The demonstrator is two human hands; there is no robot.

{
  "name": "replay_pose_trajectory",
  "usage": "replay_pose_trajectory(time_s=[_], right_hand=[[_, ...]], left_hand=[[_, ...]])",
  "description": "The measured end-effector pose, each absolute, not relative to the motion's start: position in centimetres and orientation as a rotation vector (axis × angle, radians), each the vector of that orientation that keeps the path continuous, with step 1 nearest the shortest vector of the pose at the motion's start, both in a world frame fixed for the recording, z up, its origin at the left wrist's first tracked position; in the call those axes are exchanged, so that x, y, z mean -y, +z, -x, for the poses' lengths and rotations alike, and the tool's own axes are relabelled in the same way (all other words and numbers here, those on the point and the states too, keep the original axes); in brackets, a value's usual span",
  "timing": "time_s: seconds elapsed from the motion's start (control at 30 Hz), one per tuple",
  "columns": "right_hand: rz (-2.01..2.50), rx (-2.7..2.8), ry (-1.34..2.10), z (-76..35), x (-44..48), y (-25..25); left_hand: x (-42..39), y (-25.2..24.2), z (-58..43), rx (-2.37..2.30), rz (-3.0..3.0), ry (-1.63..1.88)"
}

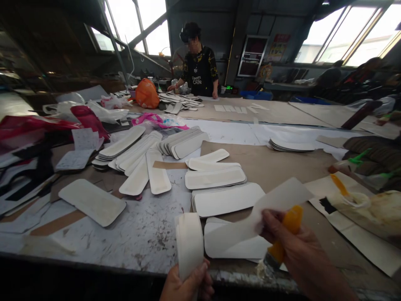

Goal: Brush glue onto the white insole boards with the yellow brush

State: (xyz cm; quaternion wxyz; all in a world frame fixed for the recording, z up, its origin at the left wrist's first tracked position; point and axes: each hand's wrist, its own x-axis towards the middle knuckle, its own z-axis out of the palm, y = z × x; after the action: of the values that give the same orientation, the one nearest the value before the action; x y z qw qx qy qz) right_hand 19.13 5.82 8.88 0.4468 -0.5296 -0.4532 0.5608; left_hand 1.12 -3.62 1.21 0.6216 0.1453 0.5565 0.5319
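My left hand (191,282) is closed around a small stack of white strips (189,244) that stands upright at the table's front edge. In my right hand (296,246) is a paintbrush (277,253) with a yellow handle, its bristles down and coated with pale paste. The same hand pinches a thin white sheet (285,196) between thumb and finger. Under that sheet lie white rounded panels (232,244), close to the table edge. Just behind them sits a stack of similar panels (227,200).
More rounded panels (138,154) lie in overlapping piles at left, with a single panel (92,200) nearer. A second yellow brush (340,184) rests in a paste tub (355,200) at right. Across the table stands a person (200,69) near an orange bag (146,93).
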Motion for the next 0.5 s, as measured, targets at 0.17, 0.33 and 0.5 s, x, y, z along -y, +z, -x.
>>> replay_pose_trajectory(time_s=[0.17, 0.33, 0.5], right_hand=[[1.634, 1.408, 1.296, -24.8, -6.1, 10.3], [1.687, 1.886, 1.337, -26.2, -6.0, 10.2], [1.415, 2.576, 1.333, -20.8, -7.2, 9.5]], left_hand=[[2.2, 1.4, 0.0, -1.468, -0.451, 1.160], [0.1, 2.2, -0.4, -1.523, -0.544, 0.954], [-1.3, 1.0, -0.2, -1.510, -0.620, 0.850]])
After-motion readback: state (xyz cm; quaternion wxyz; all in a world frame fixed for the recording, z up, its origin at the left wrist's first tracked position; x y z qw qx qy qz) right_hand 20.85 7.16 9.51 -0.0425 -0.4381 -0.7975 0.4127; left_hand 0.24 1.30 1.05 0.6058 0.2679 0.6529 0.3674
